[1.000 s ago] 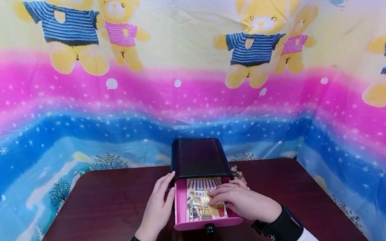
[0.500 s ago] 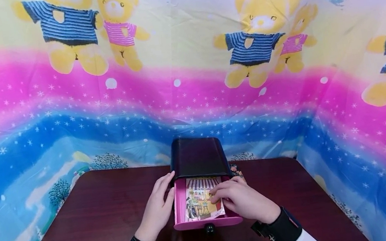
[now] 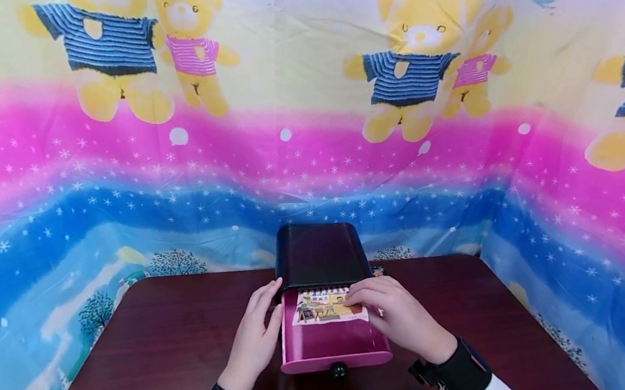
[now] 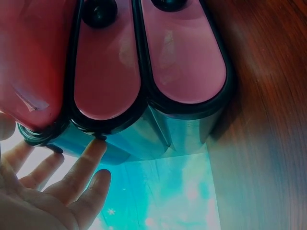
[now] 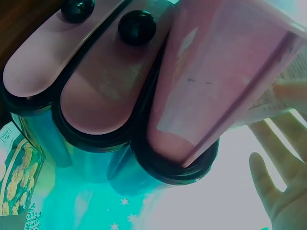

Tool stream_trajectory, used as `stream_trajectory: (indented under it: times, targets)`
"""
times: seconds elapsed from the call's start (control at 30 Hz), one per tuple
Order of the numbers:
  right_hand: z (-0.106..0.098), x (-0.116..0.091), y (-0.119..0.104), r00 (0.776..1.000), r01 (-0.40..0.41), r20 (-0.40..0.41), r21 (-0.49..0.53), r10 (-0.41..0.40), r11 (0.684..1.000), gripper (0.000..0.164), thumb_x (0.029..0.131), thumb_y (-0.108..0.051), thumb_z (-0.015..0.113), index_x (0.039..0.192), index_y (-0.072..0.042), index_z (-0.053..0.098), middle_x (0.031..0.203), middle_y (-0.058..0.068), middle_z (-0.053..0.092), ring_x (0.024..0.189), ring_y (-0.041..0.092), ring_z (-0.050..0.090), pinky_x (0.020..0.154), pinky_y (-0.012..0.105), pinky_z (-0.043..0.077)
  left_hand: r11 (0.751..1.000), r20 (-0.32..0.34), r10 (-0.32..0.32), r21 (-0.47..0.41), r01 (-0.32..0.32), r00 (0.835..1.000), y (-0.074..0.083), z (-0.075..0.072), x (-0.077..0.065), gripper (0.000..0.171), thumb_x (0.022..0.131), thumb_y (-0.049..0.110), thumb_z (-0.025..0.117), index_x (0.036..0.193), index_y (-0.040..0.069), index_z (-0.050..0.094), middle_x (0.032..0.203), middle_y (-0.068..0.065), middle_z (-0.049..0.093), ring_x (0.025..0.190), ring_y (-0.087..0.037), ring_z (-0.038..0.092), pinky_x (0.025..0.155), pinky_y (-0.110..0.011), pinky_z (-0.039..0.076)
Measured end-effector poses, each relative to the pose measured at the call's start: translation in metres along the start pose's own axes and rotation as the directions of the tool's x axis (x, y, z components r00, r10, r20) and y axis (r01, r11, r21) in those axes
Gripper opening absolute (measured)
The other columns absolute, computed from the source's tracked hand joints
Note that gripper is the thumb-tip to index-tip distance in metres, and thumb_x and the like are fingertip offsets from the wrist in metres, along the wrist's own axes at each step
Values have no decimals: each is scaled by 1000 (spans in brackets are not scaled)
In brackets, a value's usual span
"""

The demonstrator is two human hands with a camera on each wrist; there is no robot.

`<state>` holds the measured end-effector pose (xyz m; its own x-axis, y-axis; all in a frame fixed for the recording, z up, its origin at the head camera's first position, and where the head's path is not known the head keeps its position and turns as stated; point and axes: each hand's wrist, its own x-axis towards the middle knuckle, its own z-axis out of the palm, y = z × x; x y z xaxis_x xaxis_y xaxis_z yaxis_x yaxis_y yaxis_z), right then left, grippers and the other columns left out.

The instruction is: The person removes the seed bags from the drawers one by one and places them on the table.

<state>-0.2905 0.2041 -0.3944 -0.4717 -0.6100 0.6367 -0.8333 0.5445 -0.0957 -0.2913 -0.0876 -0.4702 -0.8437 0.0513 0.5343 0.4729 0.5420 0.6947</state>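
Pinching the picture card (image 3: 327, 310) by its right edge, the right hand (image 3: 402, 313) keeps a one-sided grip on it over the far part of the pink drawer (image 3: 337, 345). The left hand (image 3: 253, 340) rests straight-fingered against the black box (image 3: 319, 252). Held by one edge only, the card could bend, slip or catch under the box's near rim. Its printed top faces far; the longer visible side runs left to right, though tilt may foreshorten it.

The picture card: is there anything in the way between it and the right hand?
Nothing visible. The right hand holds the card by its right side, over the open drawer. The left hand is at the cabinet's left side, clear of the card.
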Motion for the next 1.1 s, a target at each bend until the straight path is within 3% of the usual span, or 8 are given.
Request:
stream_trajectory:
  times: [0.1, 0.17, 0.33, 0.5, 0.67, 0.8, 0.97, 1.1]
  targets:
    - [-2, -1, -1, 998, 11, -64, 38, -8, 999, 43, 78, 8, 80, 110, -21, 75, 112, -8, 72, 108, 13, 65, 100, 40, 48, 1000, 1, 3, -6, -3, 1000, -1, 0, 0, 48, 106, 21, 57, 153, 25, 48, 152, -7, 49, 136, -27, 52, 103, -50, 50]
    - [-3, -1, -2, 996, 8, -94, 82, 0, 997, 43, 78, 8, 82, 110, -20, 74, 111, -6, 72, 106, 14, 65, 102, 31, 47, 1000, 4, 1, -10, -1, 1000, -1, 0, 0, 48, 106, 22, 56, 154, 25, 47, 152, -8, 48, 136, -27, 52, 103, -50, 50]
    - [-8, -1, -4, 983, 7, -183, 172, 25, 985, 36, 81, 4, 81, 109, -19, 74, 107, -4, 70, 101, 12, 66, 93, 12, 49, 1000, 10, -9, -16, 9, 1000, 0, 0, 0, 48, 107, 23, 55, 154, 26, 47, 153, -5, 47, 135, -26, 53, 102, -49, 51]
    - [-13, 1, -6, 952, 43, -307, 152, 6, 988, 39, 76, 9, 83, 104, -17, 75, 99, -4, 70, 92, 12, 67, 88, 13, 52, 1000, 4, -1, -13, 1, 1000, 0, 0, 0, 48, 106, 22, 56, 154, 25, 48, 152, -5, 48, 134, -26, 54, 102, -49, 51]
    - [-23, 3, -12, 918, 81, -396, 106, -33, 991, 7, 94, -16, 75, 101, -14, 76, 96, -1, 71, 90, 15, 67, 80, 17, 53, 1000, -3, 11, -13, -11, 1000, 0, 0, 0, 48, 106, 21, 56, 153, 24, 48, 152, -8, 49, 134, -26, 54, 101, -49, 51]
    - [-29, 3, -14, 891, 94, -449, 50, -61, 994, 21, 102, -28, 64, 99, -11, 76, 96, 4, 71, 90, 19, 64, 79, 19, 50, 1000, -9, 18, -11, -18, 1000, 0, 0, 0, 48, 106, 19, 57, 153, 23, 49, 151, -10, 50, 133, -25, 55, 101, -48, 51]
    - [-34, 3, -6, 855, 105, -510, -8, -94, 994, 25, 102, -28, 65, 97, -7, 77, 94, 7, 72, 90, 24, 63, 92, 22, 45, 1000, -14, 26, -2, -26, 1000, 0, 1, 0, 48, 106, 19, 57, 153, 23, 49, 151, -11, 50, 133, -25, 55, 100, -48, 52]
    - [-37, 0, 1, 841, 87, -534, -27, -88, 996, 27, 101, -29, 66, 97, -6, 78, 93, 8, 74, 89, 24, 64, 93, 22, 44, 1000, -11, 21, -4, -21, 1000, 0, 1, 0, 48, 106, 19, 56, 153, 23, 48, 151, -9, 49, 133, -25, 55, 100, -48, 52]
